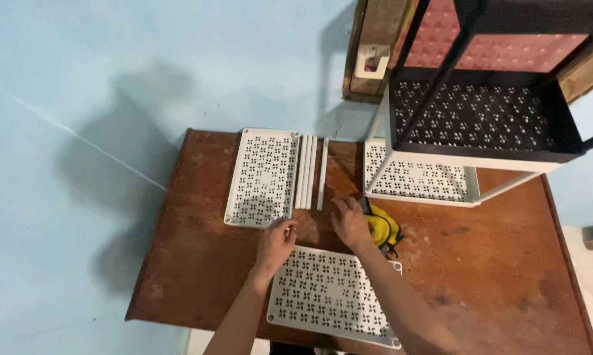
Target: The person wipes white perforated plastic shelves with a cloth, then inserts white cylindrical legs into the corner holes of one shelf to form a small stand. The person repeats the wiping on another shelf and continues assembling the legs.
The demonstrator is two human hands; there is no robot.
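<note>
Mostly the view is a worn reddish-brown wooden table, scuffed and paler toward its right part, pushed against a pale blue wall that carries soft shadows. At the table's near edge lies a white perforated shelf panel. The left hand rests at that panel's far edge with fingers curled; whether they pinch anything cannot be told. The right hand lies just beyond the panel, fingers loosely spread on the table, gripping nothing visible, touching a yellow object. Farther from the near panel, toward the wall, a second white panel lies flat with white rods beside it. Right of those stands a tiered rack with white, black and pink shelves. A wooden frame hangs on the wall.
</note>
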